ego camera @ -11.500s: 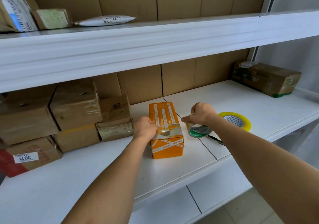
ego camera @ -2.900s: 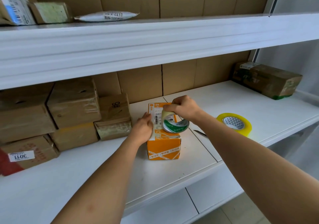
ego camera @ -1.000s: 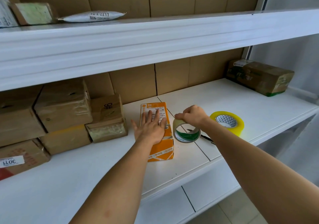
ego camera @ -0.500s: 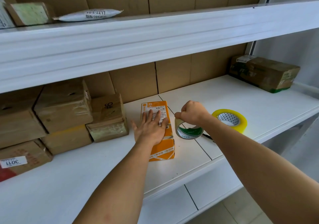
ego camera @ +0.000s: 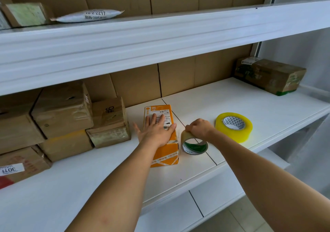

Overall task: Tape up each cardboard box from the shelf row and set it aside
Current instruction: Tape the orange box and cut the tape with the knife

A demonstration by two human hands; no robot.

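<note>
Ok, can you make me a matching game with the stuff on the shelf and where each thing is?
Things:
1. orange box
2. yellow tape roll
3. green-cored tape roll
4. white mailer bag

Places:
A. up on the top shelf
B. gripped by the right hand
C. under the flat left hand
D. lying alone, right of both hands

Pairs: 1-C, 2-D, 3-B, 4-A
</note>
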